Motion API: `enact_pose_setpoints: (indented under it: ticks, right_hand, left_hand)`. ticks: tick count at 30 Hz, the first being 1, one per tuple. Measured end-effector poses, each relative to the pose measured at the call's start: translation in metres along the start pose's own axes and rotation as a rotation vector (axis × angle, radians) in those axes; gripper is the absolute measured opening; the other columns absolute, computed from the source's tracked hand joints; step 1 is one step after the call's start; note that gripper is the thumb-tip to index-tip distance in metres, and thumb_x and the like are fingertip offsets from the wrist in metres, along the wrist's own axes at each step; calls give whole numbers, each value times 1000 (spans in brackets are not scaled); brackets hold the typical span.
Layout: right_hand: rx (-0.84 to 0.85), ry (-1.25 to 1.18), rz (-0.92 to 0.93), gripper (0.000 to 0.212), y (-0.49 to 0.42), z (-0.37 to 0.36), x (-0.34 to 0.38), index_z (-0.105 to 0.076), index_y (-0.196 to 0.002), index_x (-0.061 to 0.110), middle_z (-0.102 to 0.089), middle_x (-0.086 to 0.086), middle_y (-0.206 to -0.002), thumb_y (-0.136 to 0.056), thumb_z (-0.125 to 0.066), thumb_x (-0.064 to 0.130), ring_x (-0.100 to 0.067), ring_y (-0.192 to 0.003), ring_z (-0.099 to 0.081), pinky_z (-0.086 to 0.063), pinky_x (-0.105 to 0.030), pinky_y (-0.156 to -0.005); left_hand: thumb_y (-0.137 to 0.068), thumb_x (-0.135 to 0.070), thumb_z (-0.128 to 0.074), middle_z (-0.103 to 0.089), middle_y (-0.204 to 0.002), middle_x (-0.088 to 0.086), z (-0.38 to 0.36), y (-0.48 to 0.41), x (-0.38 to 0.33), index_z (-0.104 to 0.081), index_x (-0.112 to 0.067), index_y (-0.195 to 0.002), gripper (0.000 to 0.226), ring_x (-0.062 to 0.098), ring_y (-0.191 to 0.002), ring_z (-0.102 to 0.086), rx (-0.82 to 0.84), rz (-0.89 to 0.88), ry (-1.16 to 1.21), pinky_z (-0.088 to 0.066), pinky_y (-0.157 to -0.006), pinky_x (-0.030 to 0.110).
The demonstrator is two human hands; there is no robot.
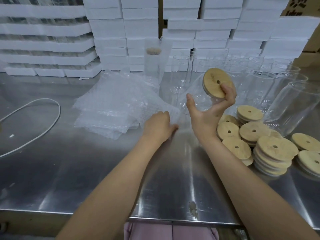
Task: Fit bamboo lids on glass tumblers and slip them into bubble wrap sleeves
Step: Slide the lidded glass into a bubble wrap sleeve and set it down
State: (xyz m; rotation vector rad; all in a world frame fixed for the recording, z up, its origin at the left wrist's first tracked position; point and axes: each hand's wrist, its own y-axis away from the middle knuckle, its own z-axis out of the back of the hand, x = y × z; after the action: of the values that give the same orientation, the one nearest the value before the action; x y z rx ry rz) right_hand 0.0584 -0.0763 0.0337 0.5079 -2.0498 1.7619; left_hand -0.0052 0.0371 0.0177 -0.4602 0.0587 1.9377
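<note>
My right hand [209,110] grips a glass tumbler [199,99] tilted on its side above the steel table, with a round bamboo lid [216,82] fitted on its mouth and facing me. My left hand [160,125] pinches the edge of a bubble wrap sleeve [170,112] at the near right of a loose pile of bubble wrap sleeves [114,104]. The tumbler's base points toward that sleeve. Loose bamboo lids [270,149], each with a small hole, lie stacked at the right. One wrapped, lidded tumbler [154,63] stands upright behind the pile.
Several open glass tumblers [259,84] stand and lie at the back right. White foam boxes [190,28] are stacked along the back. A white cord [43,125] loops on the steel table [86,170] at the left. The table's front edge runs near my body.
</note>
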Motion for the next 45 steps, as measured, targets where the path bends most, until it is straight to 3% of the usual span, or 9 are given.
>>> enact_pose_setpoints:
  ticks: [5,9,16,21,27,33,36,42,45]
  right_hand:
    - [28,3,30,73,2,0,-1,-31,-117,-11,-32,-36,-122,-66,-83,-4,-46,-124,-34,-29,-17,-108]
    - [-1,-43,0,78,1,0,3,-25,-120,18,-26,-18,-128,-69,-82,0,-32,-125,-36,-40,-44,-108]
    - [-32,-46,-15,76,2,-1,-1,-24,-121,19,-26,-1,-131,-72,-80,7,-42,-126,-36,-43,-62,-98]
    - [-23,-9,8,75,3,-1,-3,-25,-121,23,-25,2,-132,-72,-79,10,-44,-126,-37,-44,-62,-97]
    - [-24,-29,-10,74,3,-3,-2,-27,-123,21,-26,4,-132,-72,-80,13,-40,-125,-39,-43,-63,-97]
    - [-15,-99,-55,76,3,-3,-2,-23,-124,16,-27,0,-131,-73,-79,16,-39,-126,-38,-41,-63,-100]
    - [-15,-197,-116,74,4,-4,4,-21,-121,12,-24,-11,-134,-73,-77,18,-48,-129,-35,-46,-45,-103]
    - [32,-355,-180,72,8,-8,15,-19,-119,9,-18,-20,-136,-74,-74,17,-49,-130,-34,-46,-43,-105]
    - [62,-366,-215,75,12,-10,15,-16,-122,9,-19,-17,-137,-73,-73,17,-39,-130,-35,-45,-41,-106]
  left_hand:
    - [-94,-17,-49,-65,-85,23,12,-1,5,-60,1,-77,27,38,-84,-61,-95,71,160,-46,-71,38]
    - [-84,-9,-51,-68,-70,22,25,3,12,-68,8,-70,28,34,-74,-65,-90,147,348,-52,-70,35]
    - [-87,-16,-52,-51,-45,7,23,3,10,-58,1,-57,35,26,-53,-51,-150,216,415,-35,-49,24]
    - [-82,-19,-56,-65,-61,19,17,3,10,-64,4,-64,30,33,-64,-62,-179,191,350,-48,-58,34]
    - [-75,-19,-69,-71,-81,2,11,2,13,-70,-12,-83,11,20,-80,-67,-1,164,378,-55,-76,33]
    - [-83,-16,-60,-61,-64,14,15,3,7,-59,2,-64,26,23,-61,-55,-188,155,449,-42,-60,32]
    - [-81,-13,-56,-53,-49,11,16,5,7,-56,3,-59,27,19,-45,-51,-108,186,525,-42,-47,27]
    - [-81,-5,-60,-67,-75,1,20,4,10,-67,-12,-99,20,12,-58,-59,44,246,627,-39,-37,13]
    - [-81,-1,-58,-72,-93,15,23,6,10,-62,-18,-85,18,26,-69,-66,113,232,681,-39,-41,16]
